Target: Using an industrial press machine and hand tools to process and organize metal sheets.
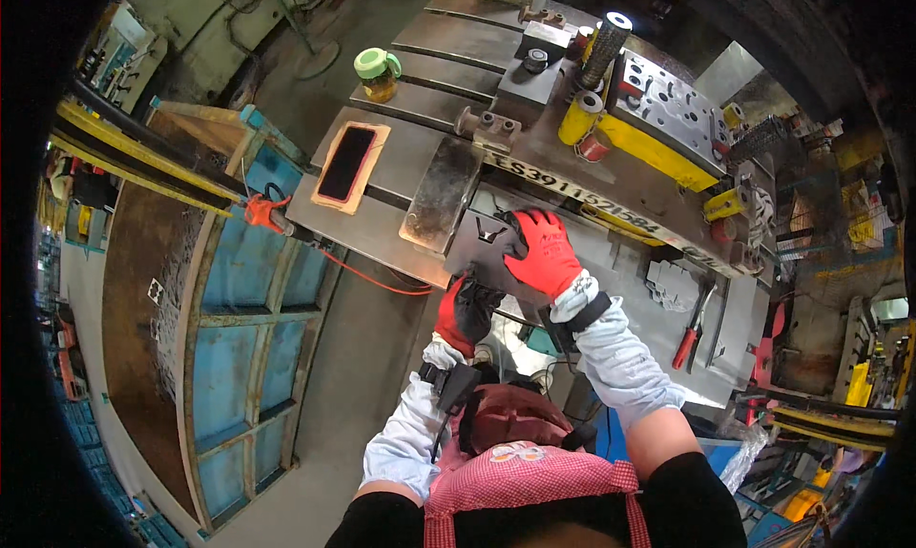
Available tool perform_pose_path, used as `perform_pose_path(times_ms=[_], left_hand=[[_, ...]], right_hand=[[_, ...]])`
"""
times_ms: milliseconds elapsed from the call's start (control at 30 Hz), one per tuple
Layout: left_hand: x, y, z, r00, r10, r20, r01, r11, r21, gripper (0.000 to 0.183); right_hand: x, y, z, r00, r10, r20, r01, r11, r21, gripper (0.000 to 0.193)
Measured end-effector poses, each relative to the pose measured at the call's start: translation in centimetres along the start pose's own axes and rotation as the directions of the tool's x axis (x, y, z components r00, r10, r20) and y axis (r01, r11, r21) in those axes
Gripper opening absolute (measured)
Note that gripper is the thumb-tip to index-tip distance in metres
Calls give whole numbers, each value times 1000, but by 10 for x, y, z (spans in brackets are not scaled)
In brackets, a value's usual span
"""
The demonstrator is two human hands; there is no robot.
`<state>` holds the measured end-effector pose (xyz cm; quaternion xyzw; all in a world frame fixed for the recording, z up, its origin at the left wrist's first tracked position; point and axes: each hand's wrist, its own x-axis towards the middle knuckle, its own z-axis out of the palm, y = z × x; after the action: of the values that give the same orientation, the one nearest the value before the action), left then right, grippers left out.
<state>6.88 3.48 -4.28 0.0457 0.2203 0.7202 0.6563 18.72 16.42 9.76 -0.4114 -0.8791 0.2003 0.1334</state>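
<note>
Flat in front of me is a thin grey metal sheet (471,250) with a small dark cut-out near its far side. My left hand (468,311), in a red and black glove, is closed on the sheet's near edge. On its right side my right hand (546,252), gloved the same way, grips the sheet with bent fingers; the fingertips are partly hidden. A dark, worn steel block (443,190) lies just left of the sheet. Beyond it stands the press die (668,109), with yellow sides and a plate full of holes.
A phone (348,165) on cardboard and a green-lidded jar (378,75) rest on the slotted bed (456,41). At right are a red-handled tool (687,343) and thin metal pieces (673,286). A blue-panelled bin (239,372) stands left, near an orange cable (367,275).
</note>
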Motion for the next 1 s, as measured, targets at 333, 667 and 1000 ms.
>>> perform_pose_path(times_ms=[333,667,1000], left_hand=[[-10,8,23,970,-59,-236,38,995,-92,26],[-5,21,74,982,-113,-150,104,992,-65,31],[-2,12,38,886,304,349,-441,324,837,27]], right_hand=[[23,7,10,969,213,124,-202,975,-95,102],[53,24,-3,973,149,178,-149,989,-11,86],[10,-22,-28,967,112,228,-109,994,-25,55]])
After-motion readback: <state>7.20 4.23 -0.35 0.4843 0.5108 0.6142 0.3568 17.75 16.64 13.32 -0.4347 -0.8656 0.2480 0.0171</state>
